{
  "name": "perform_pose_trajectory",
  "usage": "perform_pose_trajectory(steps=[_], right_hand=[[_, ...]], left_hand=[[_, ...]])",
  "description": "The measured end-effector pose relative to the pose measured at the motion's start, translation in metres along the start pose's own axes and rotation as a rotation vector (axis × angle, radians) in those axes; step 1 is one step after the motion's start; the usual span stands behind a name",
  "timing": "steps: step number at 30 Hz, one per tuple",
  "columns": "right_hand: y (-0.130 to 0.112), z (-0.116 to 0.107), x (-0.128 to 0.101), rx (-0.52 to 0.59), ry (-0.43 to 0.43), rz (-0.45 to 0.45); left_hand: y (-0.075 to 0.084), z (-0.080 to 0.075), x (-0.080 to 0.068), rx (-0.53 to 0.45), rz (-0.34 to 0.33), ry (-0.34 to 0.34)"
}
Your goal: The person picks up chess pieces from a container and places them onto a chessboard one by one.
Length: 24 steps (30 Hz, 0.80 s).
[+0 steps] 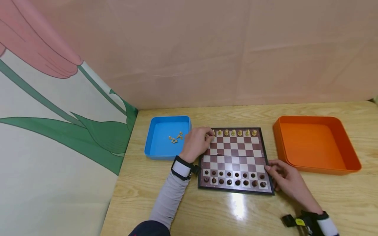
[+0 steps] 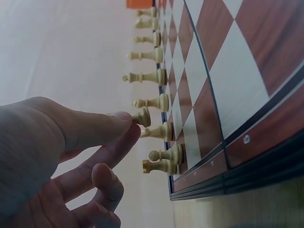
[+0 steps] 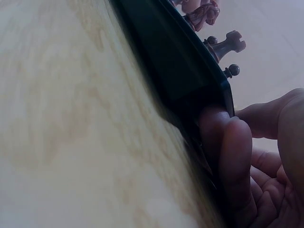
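My left hand (image 1: 194, 141) is over the far left corner of the chessboard (image 1: 230, 159), pinching a cream chess pawn (image 2: 142, 117) between thumb and forefinger. Only the pawn's lower part shows; its top is hidden by the fingertips. Beside it stand a cream knight (image 2: 159, 132), a rook (image 2: 159, 166) and another cream pawn (image 2: 167, 154) in front of the rook. The other cream back-row pieces line the far edge. Two rows of dark pieces (image 1: 237, 182) fill the near side. At the board's right edge, my right hand (image 1: 284, 178) grips the rim, thumb above and fingers underneath.
A blue tray (image 1: 167, 120) to the left of the board contains several cream pieces (image 1: 175, 140). To the right lies an orange tray (image 1: 310, 139). All of it rests on a wooden table (image 1: 141, 196) against a covered wall.
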State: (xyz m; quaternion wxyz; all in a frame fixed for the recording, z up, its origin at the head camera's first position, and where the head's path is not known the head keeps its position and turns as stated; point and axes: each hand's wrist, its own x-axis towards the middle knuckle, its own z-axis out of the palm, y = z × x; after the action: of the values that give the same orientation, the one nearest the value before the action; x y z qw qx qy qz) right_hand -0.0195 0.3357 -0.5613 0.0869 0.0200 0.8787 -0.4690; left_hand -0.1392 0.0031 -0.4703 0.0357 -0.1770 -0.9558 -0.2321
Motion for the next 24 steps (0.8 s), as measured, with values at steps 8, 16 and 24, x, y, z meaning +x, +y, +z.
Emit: perform_pose_trajectory(steps=[8, 16, 24], right_hand=[[0.001, 0.001, 0.001, 0.003, -0.008, 0.018], [0.001, 0.002, 0.001, -0.004, 0.001, 0.013], [0.001, 0.002, 0.001, -0.004, 0.009, 0.002]], left_hand=[[-0.001, 0.005, 0.001, 0.018, -0.010, -0.011], [-0.004, 0.009, 0.002, 0.022, -0.016, -0.011], [-0.004, 0.011, 0.002, 0.043, -0.017, -0.014]])
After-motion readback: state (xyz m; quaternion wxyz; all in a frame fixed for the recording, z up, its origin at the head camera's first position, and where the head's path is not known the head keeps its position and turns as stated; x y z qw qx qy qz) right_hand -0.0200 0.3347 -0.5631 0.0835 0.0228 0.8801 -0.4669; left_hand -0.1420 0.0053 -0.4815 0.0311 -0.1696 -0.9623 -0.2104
